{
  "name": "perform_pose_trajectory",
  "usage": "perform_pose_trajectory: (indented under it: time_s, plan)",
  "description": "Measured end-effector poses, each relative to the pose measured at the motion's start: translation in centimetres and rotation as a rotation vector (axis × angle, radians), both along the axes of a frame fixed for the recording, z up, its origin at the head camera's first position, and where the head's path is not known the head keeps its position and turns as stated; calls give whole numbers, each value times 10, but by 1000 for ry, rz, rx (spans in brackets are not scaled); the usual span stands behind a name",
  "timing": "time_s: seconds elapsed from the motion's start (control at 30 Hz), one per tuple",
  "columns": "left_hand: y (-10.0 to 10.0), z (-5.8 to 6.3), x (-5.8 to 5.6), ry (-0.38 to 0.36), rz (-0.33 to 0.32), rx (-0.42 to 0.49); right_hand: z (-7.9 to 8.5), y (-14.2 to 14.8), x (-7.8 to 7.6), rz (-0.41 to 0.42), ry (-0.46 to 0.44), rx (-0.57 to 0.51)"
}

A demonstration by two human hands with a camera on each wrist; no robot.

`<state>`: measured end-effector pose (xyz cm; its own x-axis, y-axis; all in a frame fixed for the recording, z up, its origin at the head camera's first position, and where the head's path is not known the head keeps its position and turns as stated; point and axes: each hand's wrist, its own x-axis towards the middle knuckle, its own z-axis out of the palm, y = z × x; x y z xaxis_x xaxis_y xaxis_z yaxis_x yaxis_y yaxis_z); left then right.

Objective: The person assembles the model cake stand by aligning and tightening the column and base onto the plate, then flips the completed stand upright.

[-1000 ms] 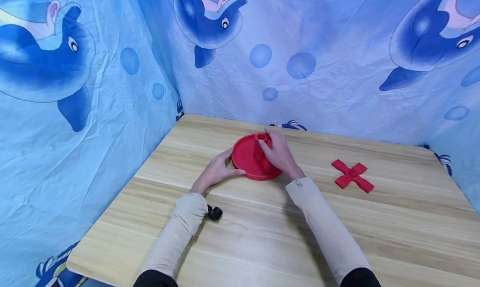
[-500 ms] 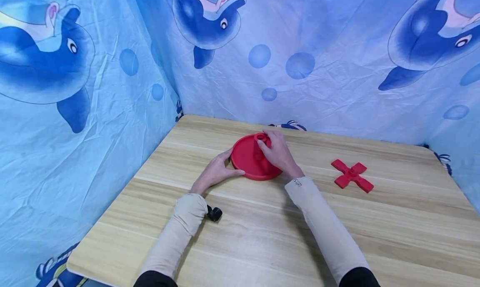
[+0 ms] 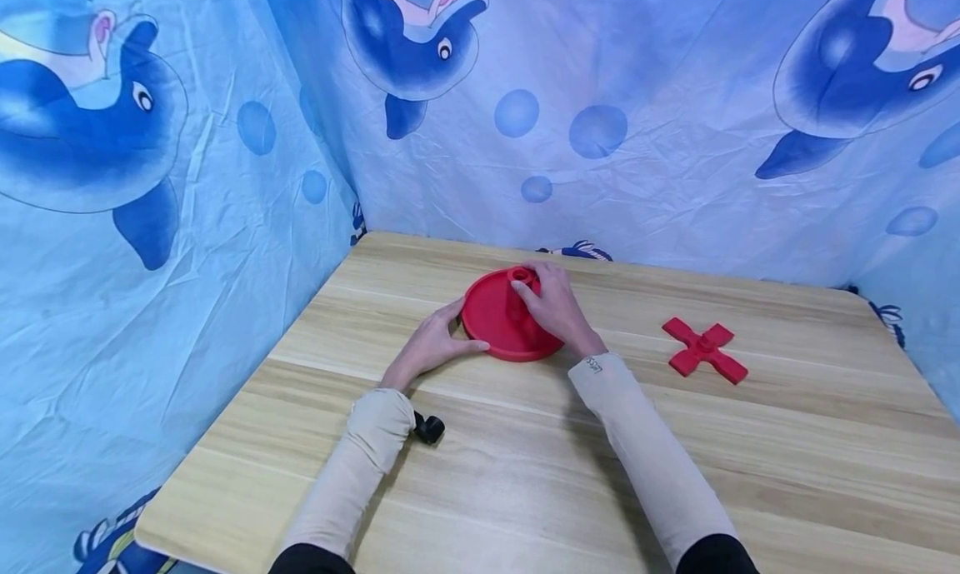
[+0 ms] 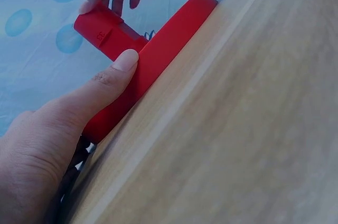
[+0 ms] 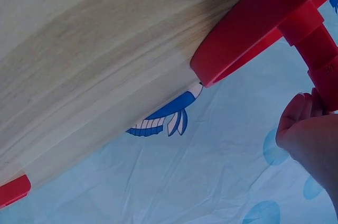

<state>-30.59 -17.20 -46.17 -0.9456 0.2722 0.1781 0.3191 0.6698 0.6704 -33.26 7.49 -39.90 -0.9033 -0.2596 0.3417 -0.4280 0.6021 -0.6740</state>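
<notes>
A red round tray point(image 3: 495, 320) with a raised rim lies on the wooden table. From its middle stands a red hollow post point(image 3: 517, 295), upright, with stepped sections and small raised marks seen in the left wrist view. My left hand point(image 3: 429, 343) holds the tray's rim at the left, thumb on the near side and fingers farther round. Near the post's top, my right hand point(image 3: 557, 307) grips it between thumb and fingers. In the right wrist view, the right hand point(image 5: 311, 134) is curled at the post's upper section point(image 5: 326, 78).
A red cross-shaped piece point(image 3: 703, 349) with a round hub lies flat to the right on the table point(image 3: 510, 482). A black wrist camera point(image 3: 429, 428) sits by the left sleeve. Blue dolphin-print cloth point(image 3: 450, 182) hangs behind and left of the table.
Both hands keep their hold on the tray and post, with hardly any movement. The head view has shifted very slightly.
</notes>
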Motion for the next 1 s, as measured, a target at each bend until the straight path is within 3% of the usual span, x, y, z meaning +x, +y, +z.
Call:
perform_pose_trajectory:
  time_s: [0.37, 0.63, 1.0]
  plan:
    - [2, 1, 0, -27, 1, 29, 3, -1, 0, -48, 14, 97]
    - [3, -1, 0, -32, -7, 40, -1, 5, 3, -59, -21, 23]
    - [1, -4, -2, -39, -32, 84, 1, 59, 21, -29, -75, 4]
